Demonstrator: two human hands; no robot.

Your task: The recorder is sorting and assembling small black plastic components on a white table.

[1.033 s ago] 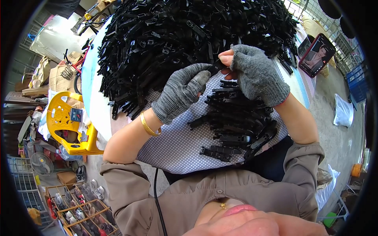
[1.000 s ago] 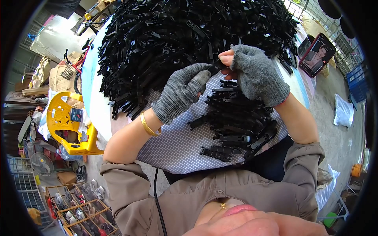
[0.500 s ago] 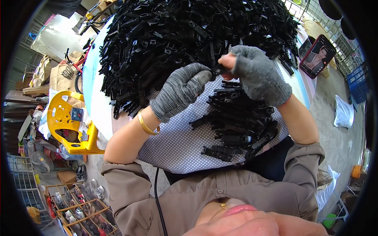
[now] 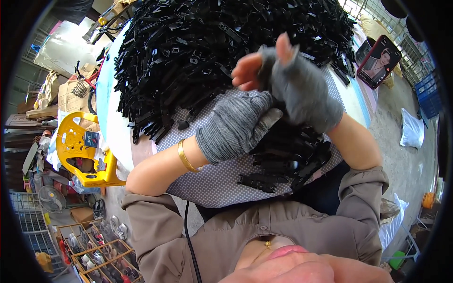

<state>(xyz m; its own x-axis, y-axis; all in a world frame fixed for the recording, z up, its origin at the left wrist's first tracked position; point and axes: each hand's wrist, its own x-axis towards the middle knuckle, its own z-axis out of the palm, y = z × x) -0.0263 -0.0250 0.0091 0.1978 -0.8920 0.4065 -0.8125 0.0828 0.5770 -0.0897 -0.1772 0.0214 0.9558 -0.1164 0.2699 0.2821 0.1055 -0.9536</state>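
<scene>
A grey knit glove covers my left hand (image 4: 238, 126), which is curled closed over the far edge of the smaller pile of black plastic parts (image 4: 283, 158). What its fingers hold, if anything, is hidden among the dark parts. My right hand (image 4: 302, 87), in a matching glove with bare fingertips, is raised just beyond the left one. Its thumb sticks up and its fingers stretch out to the left, apart, with nothing visible in them. Behind both hands rises a large heap of black plastic clip-like parts (image 4: 188, 52).
A dotted cloth (image 4: 207, 184) covers the near tabletop. On the right side a phone (image 4: 380, 61) stands propped up with a picture lit. To the left are a yellow plastic chair (image 4: 101, 165), a fan (image 4: 52, 199) and a shoe rack (image 4: 101, 252). A white sack (image 4: 411, 128) lies on the floor.
The black part pinched between both hands is out of sight. My left hand has come nearer and to the right over the small pile; my right hand has opened, its fingers spreading leftward.
</scene>
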